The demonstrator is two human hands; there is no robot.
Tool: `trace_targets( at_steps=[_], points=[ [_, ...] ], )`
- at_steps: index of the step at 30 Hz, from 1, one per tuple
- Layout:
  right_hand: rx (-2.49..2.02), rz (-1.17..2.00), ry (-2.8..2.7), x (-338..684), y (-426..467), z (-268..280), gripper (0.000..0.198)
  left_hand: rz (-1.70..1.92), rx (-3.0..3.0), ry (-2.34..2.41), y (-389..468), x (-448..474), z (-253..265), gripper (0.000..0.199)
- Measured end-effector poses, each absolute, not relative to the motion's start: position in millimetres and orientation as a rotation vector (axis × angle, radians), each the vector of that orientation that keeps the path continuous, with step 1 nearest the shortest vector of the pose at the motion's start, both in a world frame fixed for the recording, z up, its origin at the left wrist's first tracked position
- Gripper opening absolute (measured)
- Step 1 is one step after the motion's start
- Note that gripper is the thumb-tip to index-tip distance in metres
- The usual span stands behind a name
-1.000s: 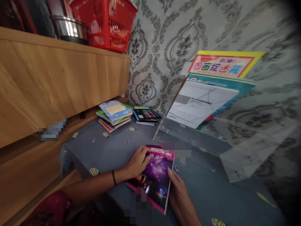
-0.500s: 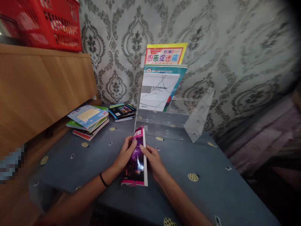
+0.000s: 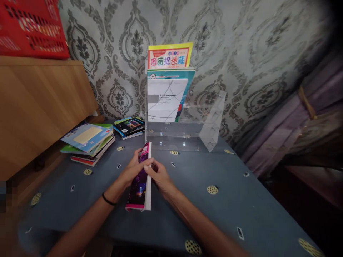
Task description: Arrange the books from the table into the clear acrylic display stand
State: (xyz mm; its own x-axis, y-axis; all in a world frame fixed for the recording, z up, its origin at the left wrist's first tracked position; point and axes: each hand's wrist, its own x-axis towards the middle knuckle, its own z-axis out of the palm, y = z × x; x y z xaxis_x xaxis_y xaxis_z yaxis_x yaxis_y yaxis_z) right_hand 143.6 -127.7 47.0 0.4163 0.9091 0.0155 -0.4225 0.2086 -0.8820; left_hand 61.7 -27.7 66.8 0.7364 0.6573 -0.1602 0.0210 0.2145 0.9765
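Both my hands grip a magazine (image 3: 138,189) with a dark purple cover and pink edges, held tilted above the blue-grey tablecloth. My left hand (image 3: 133,167) is closed on its left side, the thumb lying across the cover. My right hand (image 3: 160,175) is closed on the white page edge at the right, its thumb touching the cover near the other thumb. Just beyond stands a clear acrylic rack (image 3: 213,123). In its left part are a white booklet (image 3: 166,101), a teal book (image 3: 182,74) behind it and a yellow-bordered book (image 3: 170,57) at the back.
A stack of books (image 3: 89,141) lies at the table's left, with a smaller pile (image 3: 131,125) behind it. A wooden cabinet (image 3: 43,107) with a red basket (image 3: 34,32) on top borders the left side. A purple curtain (image 3: 286,121) hangs at the right.
The view has turned right, so the rack and stacks sit further left in it. My hands still hold the magazine, now turned to show more page edge, with the thumbs closer together.
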Motion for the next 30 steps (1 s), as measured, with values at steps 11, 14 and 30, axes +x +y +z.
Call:
trace_targets(
  at_steps=[11, 14, 30],
  points=[
    [-0.912, 1.059, -0.572, 139.5, -120.2, 35.7, 0.055, 0.489, 1.444, 0.720, -21.0, 59.9, 70.1, 0.079],
    [-0.891, 1.088, -0.582, 137.4, -119.0, 34.4, 0.054, 0.495, 1.446, 0.748, -18.2, 57.5, 71.2, 0.077],
    [-0.940, 1.084, -0.633, 144.7, -127.4, 33.5, 0.056, 0.503, 1.144, 0.714, -4.3, 44.7, 58.9, 0.065]
  ],
)
